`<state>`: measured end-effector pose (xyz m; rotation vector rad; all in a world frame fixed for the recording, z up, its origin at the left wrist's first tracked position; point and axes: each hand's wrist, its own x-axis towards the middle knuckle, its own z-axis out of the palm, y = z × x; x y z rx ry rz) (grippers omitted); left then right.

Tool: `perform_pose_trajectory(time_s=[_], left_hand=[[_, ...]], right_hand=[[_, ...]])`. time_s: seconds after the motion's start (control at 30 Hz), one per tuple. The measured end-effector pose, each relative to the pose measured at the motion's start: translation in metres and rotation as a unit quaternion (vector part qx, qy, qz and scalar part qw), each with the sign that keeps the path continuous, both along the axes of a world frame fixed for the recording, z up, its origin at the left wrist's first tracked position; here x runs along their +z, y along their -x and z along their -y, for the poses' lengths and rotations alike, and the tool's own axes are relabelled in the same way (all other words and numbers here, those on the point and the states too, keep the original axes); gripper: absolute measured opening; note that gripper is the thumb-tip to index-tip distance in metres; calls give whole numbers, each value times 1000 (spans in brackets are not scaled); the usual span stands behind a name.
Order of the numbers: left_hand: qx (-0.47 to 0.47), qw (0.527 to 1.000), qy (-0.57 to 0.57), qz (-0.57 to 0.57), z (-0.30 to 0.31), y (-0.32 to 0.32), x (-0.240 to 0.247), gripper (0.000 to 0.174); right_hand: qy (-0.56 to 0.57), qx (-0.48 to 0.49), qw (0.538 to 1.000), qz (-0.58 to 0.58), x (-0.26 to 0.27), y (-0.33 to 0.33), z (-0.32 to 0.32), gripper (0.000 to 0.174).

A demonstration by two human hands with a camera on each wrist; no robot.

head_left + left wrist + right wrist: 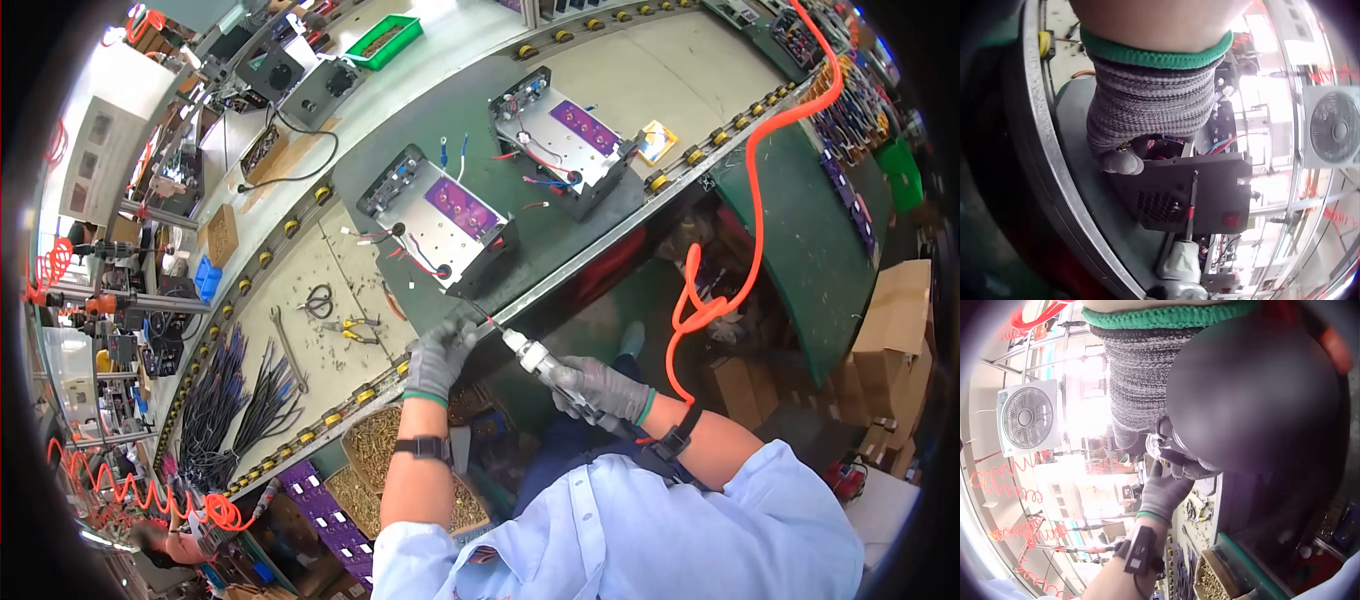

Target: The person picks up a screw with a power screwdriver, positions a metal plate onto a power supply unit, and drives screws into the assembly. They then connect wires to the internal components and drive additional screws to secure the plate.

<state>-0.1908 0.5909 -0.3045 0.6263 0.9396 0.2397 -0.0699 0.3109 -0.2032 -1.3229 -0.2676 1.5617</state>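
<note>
My right hand (605, 388), in a grey glove, grips a pneumatic screwdriver (535, 355). Its long bit meets a screw spot near the top edge of a dark metal end panel (1216, 190). That panel belongs to the nearer metal chassis (420, 215), which carries a purple circuit board (462, 207). My gloved left hand (440, 360) is at the panel's near corner, its fingers curled; small brass-coloured screws (1124, 147) peek out between them. In the right wrist view, a dark round shape hides most of the tool.
A second chassis (560, 130) stands farther right on the green board. Scissors (319, 301), pliers (357, 330), a wrench (289, 348) and cable bundles (210, 400) lie leftward. Boxes of brass screws (375, 440) sit below the bench edge. An orange air hose (757, 180) hangs at right.
</note>
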Motion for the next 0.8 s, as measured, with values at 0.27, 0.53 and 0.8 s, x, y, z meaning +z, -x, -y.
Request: perform_pose_trajectory(time_s=[0.27,0.53,0.8], left_hand=[[-94,994,37,52,40,-9,74,37],[-118,993,-2,-16,57,-50,93,22],[-65,992,67,86,50,-71,99,24]], right_hand=[[-32,40,998,35,47,-30,62,79],[-20,27,999,-1,58,-60,74,84],[-1,65,998,-2,62,-91,72,86]])
